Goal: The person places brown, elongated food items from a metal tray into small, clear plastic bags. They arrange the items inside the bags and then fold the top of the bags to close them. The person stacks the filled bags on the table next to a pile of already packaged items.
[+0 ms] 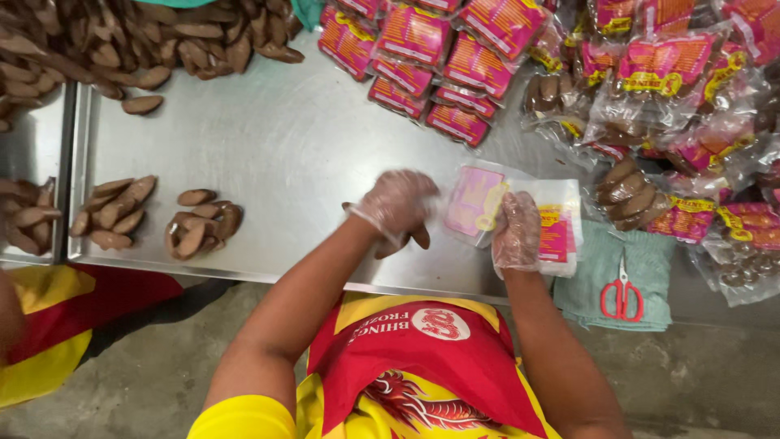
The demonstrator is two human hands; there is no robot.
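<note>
My left hand (pixel 398 203), in a thin clear glove, is closed over several flat brown oval biscuits (pixel 420 236) near the front of the steel table (pixel 284 138). My right hand (pixel 515 232), also gloved, holds up a clear plastic bag with a pink label (pixel 475 199), lifted off a stack of empty bags (pixel 561 232) that lies just beside it. The two hands are close together, the bag's mouth toward my left hand.
Small heaps of brown biscuits (pixel 199 223) lie at the left and a big pile (pixel 122 36) at the back left. Filled pink-labelled packs (pixel 422 57) crowd the back and right. Red-handled scissors (pixel 621 293) rest on a green cloth (pixel 642 260). A steel tray (pixel 24 146) stands far left.
</note>
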